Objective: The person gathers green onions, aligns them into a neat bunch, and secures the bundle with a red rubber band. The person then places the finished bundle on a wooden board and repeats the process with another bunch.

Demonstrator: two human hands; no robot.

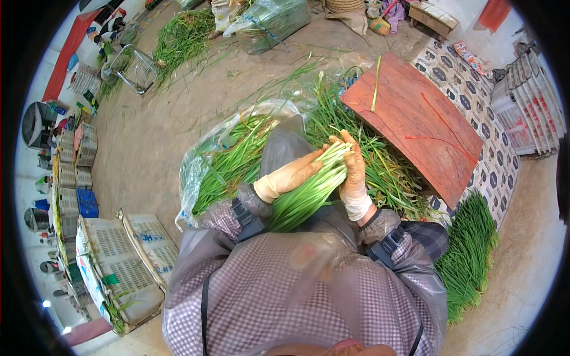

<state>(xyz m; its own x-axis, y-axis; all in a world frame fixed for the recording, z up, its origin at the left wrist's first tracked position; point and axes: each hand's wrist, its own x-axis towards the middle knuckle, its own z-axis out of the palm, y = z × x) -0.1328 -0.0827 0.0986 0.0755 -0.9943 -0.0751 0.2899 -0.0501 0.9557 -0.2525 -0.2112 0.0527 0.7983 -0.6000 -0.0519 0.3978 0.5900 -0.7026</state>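
Observation:
A bunch of long green stalks with pale ends, like garlic chives, (311, 189) lies between my two gloved hands, its pale ends up and to the right. My left hand (289, 175) rests along the bunch's left side, fingers stretched out. On the other side my right hand (354, 173) presses against the stalks near their pale ends, fingers pointing up. Loose stalks fill a clear plastic sheet (192, 178) on the left. More loose greens (383, 164) are heaped to the right, beside a reddish board (418, 120) that bears one stalk and red ties (438, 138).
Neatly laid greens (470, 258) lie at the right on the floor. Plastic crates (120, 262) stand at lower left, more crates (523, 109) at far right. A metal stool frame (133, 69) and a wrapped bale (271, 26) are farther off. A person (111, 26) is at upper left.

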